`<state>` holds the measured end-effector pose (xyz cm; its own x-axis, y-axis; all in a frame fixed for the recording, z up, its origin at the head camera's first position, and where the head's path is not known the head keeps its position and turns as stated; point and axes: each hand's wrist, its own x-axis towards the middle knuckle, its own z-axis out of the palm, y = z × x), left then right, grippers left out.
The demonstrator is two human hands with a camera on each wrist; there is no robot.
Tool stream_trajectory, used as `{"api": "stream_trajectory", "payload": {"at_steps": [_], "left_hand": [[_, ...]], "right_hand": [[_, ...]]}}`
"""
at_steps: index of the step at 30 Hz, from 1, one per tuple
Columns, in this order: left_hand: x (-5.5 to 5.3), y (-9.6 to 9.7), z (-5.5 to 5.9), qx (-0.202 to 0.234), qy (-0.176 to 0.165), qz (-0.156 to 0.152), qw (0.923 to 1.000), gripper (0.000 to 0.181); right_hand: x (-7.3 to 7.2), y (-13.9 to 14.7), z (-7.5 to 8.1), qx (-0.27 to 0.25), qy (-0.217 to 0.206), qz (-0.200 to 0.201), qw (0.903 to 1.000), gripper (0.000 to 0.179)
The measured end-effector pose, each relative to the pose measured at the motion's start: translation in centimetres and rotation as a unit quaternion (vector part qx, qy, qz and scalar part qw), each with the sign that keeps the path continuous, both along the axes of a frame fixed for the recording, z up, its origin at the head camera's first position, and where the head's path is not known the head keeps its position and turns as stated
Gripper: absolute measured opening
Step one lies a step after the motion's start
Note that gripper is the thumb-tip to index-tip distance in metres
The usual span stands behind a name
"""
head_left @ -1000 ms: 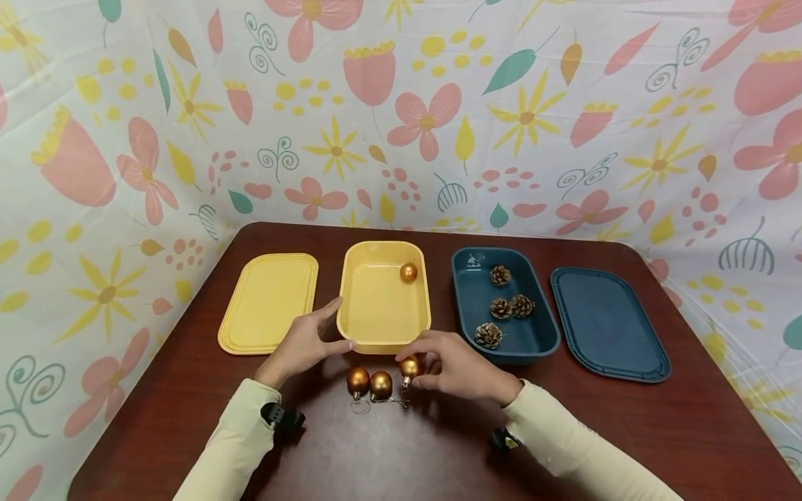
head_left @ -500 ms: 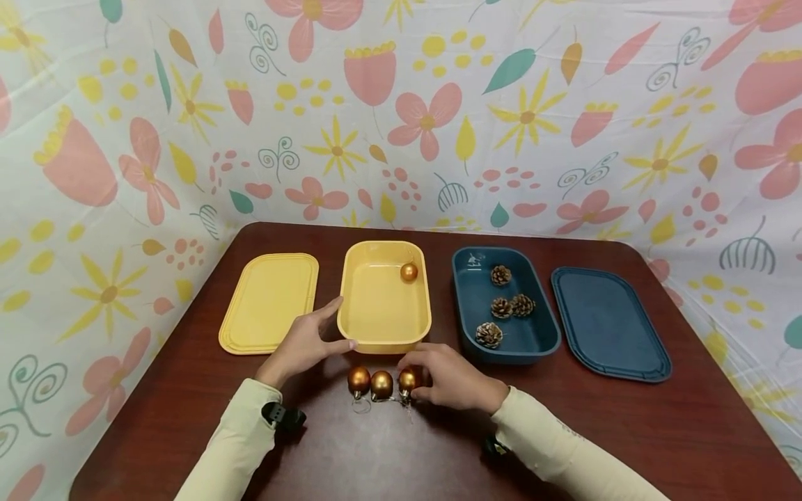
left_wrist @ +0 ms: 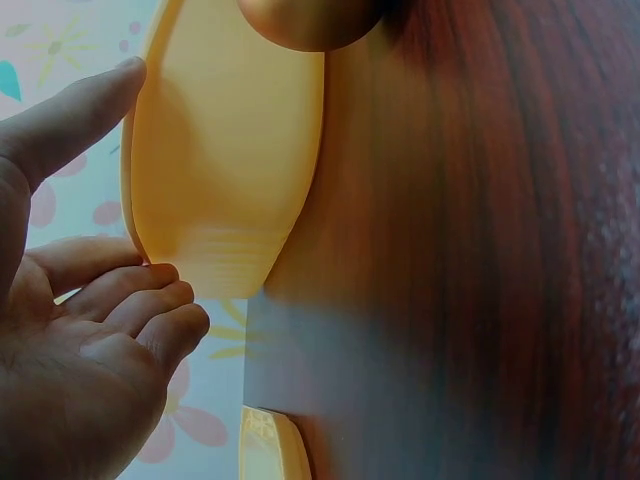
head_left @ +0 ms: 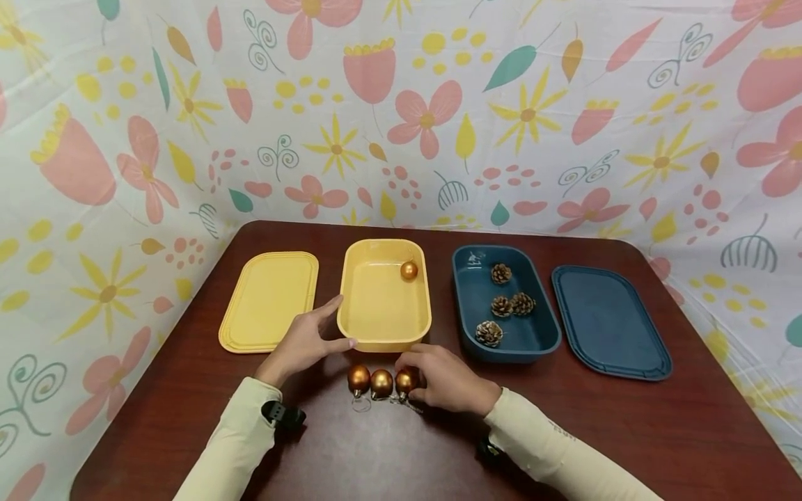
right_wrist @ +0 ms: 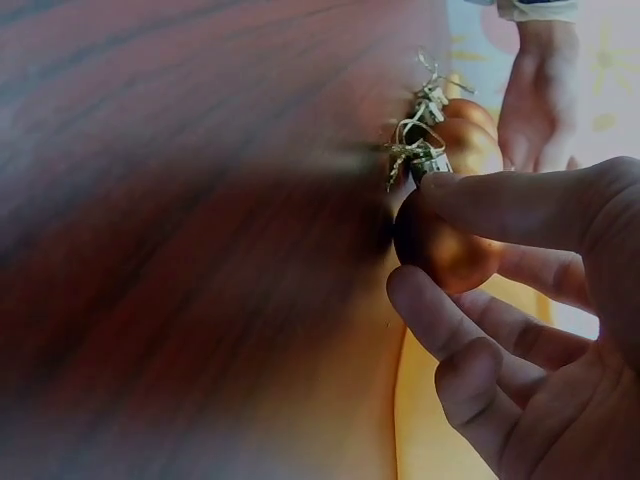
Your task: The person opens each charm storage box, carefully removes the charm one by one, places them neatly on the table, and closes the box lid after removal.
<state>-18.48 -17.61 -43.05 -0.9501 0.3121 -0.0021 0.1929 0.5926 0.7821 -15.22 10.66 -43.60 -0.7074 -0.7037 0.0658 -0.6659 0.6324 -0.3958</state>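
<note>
My left hand (head_left: 303,349) splayed, my right hand (head_left: 447,379) pinched a bauble (right_wrist: 446,250). It seemed light, slick; I favoured its cap (right_wrist: 426,163).

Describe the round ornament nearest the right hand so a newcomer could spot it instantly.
On the dark brown wood-grained table, find the rectangular yellow plastic tub. Along its near side lie three shiny round copper-gold ornaments in a row. Take the rightmost one: unlike its neighbours, it sits within the right hand's grip.
</note>
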Motion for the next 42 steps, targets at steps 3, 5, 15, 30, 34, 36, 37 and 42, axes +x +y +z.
{"api": "stream_trajectory", "payload": {"at_steps": [3, 5, 15, 30, 34, 36, 37, 42], "left_hand": [[0.01, -0.04, 0.09, 0.0, 0.0, 0.002, 1.0, 0.096], [0.03, -0.07, 0.11, -0.002, -0.001, 0.001, 1.0, 0.096], [-0.1, -0.15, 0.4, -0.016, 0.003, 0.006, 0.9998, 0.097], [0.17, -0.14, 0.33, -0.017, -0.003, 0.003, 0.9998, 0.096], [0.26, -0.13, 0.15, -0.007, -0.007, 0.001, 0.9999, 0.097], [0.23, -0.09, 0.1, -0.003, -0.008, 0.001, 1.0, 0.097], [0.22, -0.07, 0.11, -0.002, -0.009, 0.001, 1.0, 0.097], [0.09, -0.05, 0.32, -0.003, -0.007, 0.002, 1.0, 0.097]], "right_hand": [[0.02, -0.17, 0.07, -0.001, -0.006, -0.003, 1.0, 0.035], [0.06, -0.25, 0.07, 0.0, -0.008, -0.005, 1.0, 0.036], [0.09, -0.45, 0.18, -0.001, -0.006, -0.003, 1.0, 0.037], [0.47, -0.68, 0.11, 0.002, 0.006, -0.005, 1.0, 0.037], [0.59, -0.69, 0.04, 0.003, 0.008, -0.01, 0.9999, 0.037], [0.61, -0.66, 0.05, 0.005, 0.009, -0.011, 0.9999, 0.038], [0.61, -0.63, 0.05, 0.006, 0.009, -0.012, 0.9999, 0.038], [0.64, -0.59, 0.22, 0.005, 0.012, -0.015, 0.9998, 0.04]]}}
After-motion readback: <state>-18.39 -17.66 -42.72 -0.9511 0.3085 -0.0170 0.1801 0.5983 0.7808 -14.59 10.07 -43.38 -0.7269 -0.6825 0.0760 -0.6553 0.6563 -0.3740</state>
